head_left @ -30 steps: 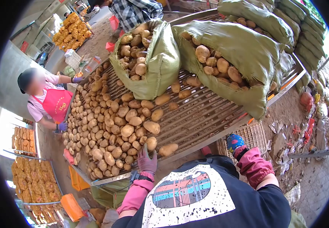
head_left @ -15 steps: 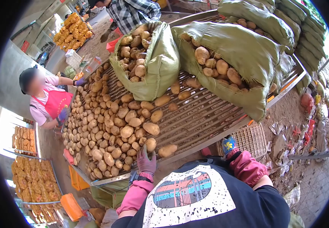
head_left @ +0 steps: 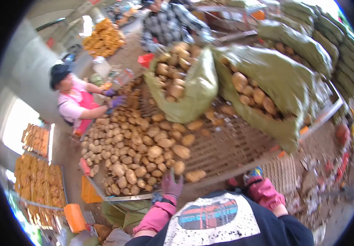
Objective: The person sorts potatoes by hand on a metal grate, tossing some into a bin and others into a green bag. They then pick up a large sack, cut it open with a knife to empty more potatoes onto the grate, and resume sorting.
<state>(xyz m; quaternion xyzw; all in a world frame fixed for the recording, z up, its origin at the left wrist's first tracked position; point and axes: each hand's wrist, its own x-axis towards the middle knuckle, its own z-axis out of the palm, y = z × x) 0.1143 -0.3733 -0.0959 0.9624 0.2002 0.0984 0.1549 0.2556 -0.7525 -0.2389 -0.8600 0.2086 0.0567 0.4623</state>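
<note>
Head view. Landmark: slatted metal table (head_left: 234,141). A potato heap (head_left: 140,139) covers its left part. One loose potato (head_left: 179,167) lies close to its near rim; a longer potato (head_left: 195,176) lies by the same rim, further right. An upright green woven sack (head_left: 203,88) stands toward its far side, a slumped green woven sack (head_left: 275,69) on its right part.

Handling (judgement): the loose potato is best cupped from above across its narrow girth, lightly, and raised clear of the slats before any sideways travel; dragging would likely scuff the skin and jostle the heap. The longer potato deserves care: a nudge could send it over the rim.

Pose: left gloved hand (head_left: 172,184) at the table's near rim, back uppermost, fingers toward the far side, spread, thumb apart, nothing gripped; contact with the loose potato uncertain. Right gloved hand (head_left: 253,175) outside the near rim, beside a plastic crate (head_left: 281,170); fingers blurred, cannot tell its grip.
</note>
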